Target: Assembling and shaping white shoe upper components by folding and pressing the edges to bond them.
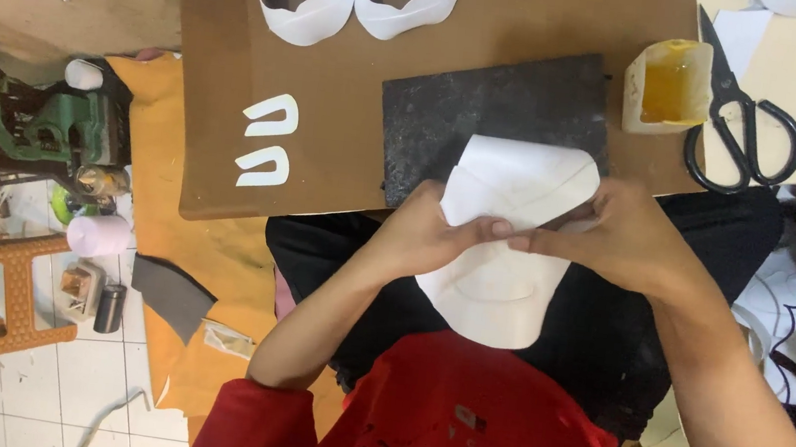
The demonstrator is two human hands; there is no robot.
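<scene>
Brown board (352, 100), dark slab (469, 113), white cutouts (269, 141)

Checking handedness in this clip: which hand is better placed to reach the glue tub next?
Probably the right hand. The glue tub and scissors lie on its side of the board, nearer to it. The left hand pinches the white piece and could hold it alone.

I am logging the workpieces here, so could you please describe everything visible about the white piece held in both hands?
The white piece is a thin, flat, flexible sheet, perhaps synthetic leather or stiff fabric, with rounded edges and faint curved lines marked on it. Its upper part looks folded or layered. It is held over the person's lap, its top overlapping the dark stone slab at the brown board's near edge. The left hand and right hand pinch it from either side, fingertips meeting near its middle.
</scene>
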